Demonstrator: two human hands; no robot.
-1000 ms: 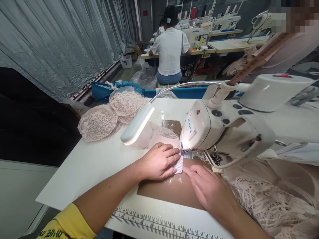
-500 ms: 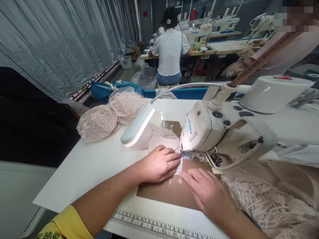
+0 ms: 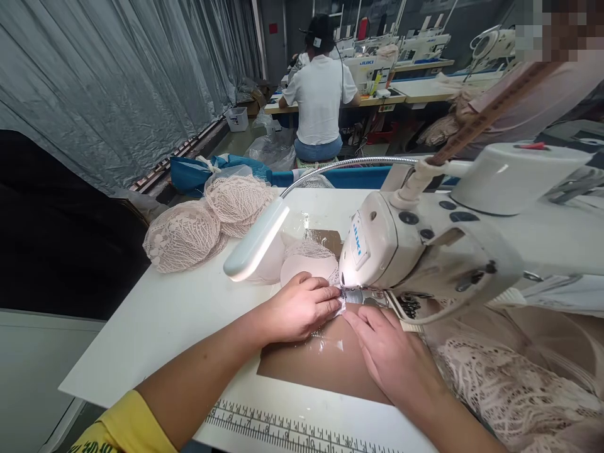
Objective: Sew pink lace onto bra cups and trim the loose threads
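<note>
A pale pink lace-covered bra cup (image 3: 309,267) lies at the needle area of the white sewing machine (image 3: 377,233), its lace edge running under the machine head. My left hand (image 3: 306,308) is on the near side of the cup, fingers bent together and pressing on the lace beside the needle. The thumb and forefinger of my right hand (image 3: 391,346) close on the near end of the lace strip, just in front of the needle. Beneath both hands lies a brown sheet (image 3: 321,368) with clear tape on it. The needle itself is hard to make out.
Several lace cups (image 3: 184,236) are piled at the table's left edge. A lit lamp (image 3: 257,242) on a bent metal neck hangs over the table. Lace fabric (image 3: 514,384) heaps at the right. A printed ruler (image 3: 283,428) runs along the front. Another person (image 3: 321,94) sits ahead.
The lace strip has moved away from me toward the needle, so less of it shows between my hands. My right hand has gone forward a little with it; my left hand has barely moved.
</note>
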